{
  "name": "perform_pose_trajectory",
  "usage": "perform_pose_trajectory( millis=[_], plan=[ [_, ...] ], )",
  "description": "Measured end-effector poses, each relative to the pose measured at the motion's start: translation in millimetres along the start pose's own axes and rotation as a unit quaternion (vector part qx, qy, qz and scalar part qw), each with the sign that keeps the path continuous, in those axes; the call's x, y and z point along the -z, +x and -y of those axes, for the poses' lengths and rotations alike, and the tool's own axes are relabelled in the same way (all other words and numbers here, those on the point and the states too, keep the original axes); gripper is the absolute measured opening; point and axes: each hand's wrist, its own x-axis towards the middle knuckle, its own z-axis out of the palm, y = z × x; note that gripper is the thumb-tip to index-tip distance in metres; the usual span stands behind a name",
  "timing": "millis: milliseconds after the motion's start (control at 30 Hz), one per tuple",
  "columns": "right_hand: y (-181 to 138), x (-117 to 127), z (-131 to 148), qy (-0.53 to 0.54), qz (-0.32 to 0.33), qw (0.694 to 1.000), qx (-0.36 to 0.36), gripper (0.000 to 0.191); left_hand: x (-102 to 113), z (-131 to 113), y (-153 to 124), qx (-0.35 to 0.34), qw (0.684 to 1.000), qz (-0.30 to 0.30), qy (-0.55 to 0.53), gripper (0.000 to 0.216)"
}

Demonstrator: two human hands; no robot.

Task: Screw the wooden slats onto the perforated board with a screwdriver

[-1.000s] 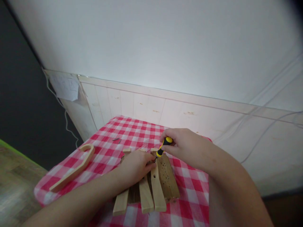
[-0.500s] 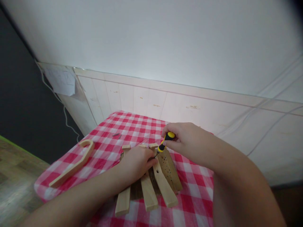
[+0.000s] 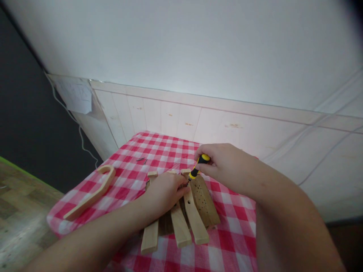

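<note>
My right hand (image 3: pixel 219 160) is closed around the black and yellow handle of a screwdriver (image 3: pixel 194 172), which slants down to the left. Its tip meets the upper part of the rightmost wooden hook piece (image 3: pixel 196 220), above a dark hole. Beside that tip, the thumb and fingers of my left hand (image 3: pixel 167 189) pinch together; what lies between them is too small to make out. Under the left palm and wrist run two more pale wooden pieces (image 3: pixel 181 228), (image 3: pixel 150 236). All three lie across a brown wooden board (image 3: pixel 205 200) dotted with small holes.
A loose curved wooden hook (image 3: pixel 93 198) lies at the left of the table, on a red and white checked cloth (image 3: pixel 235 230). Several small screws (image 3: pixel 141 159) rest toward the back. A panelled wall (image 3: pixel 176 121) stands behind the table, and a white cable (image 3: pixel 82 139) hangs at left.
The near end of the rightmost wooden piece has swung slightly left over the board. Both hands keep their places at the screwdriver and its tip. The whole view has shifted a little.
</note>
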Motion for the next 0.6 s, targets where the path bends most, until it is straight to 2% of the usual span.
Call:
perform_pose_trajectory(
  millis=[167,400,600],
  plan=[
    [2.3,-1.3,-1.5,-0.003,-0.009,1.0,0.007,0.014,1.3,-1.3,0.0,0.001,1.0,0.007,-0.002,0.023],
    [3.4,-0.1,4.1,-0.048,0.002,0.998,-0.033,0.022,0.0,-0.3,1.2,0.008,1.0,0.012,0.005,0.022],
    [2.8,1.9,11.8,-0.092,0.006,0.995,-0.04,0.025,-1.7,0.6,2.5,-0.004,1.0,0.003,-0.002,0.024]
  ],
)
